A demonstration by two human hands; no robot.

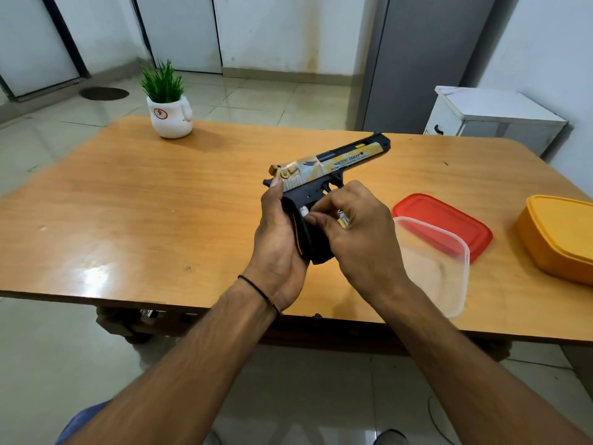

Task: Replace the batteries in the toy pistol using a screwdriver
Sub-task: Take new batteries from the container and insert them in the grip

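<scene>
A black toy pistol with a yellow-and-white patterned slide (324, 175) is held above a wooden table (128, 220), barrel pointing up and away to the right. The left hand (279, 239) wraps the grip from the left. The right hand (356, 232), nearer the open grip side, pinches 1 small white battery (304, 211) against it, apparently seating it. A clear plastic tub (439, 268) sits just right of that hand.

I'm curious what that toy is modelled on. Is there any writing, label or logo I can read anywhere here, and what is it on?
"DESERT EAGLE": on the slide of the toy pistol, held above the table.
A smaller line of print under it: too blurred to read.
Round red emblem on the white plant pot: too small to read.
Containers and lid on the right: no text visible.
</scene>
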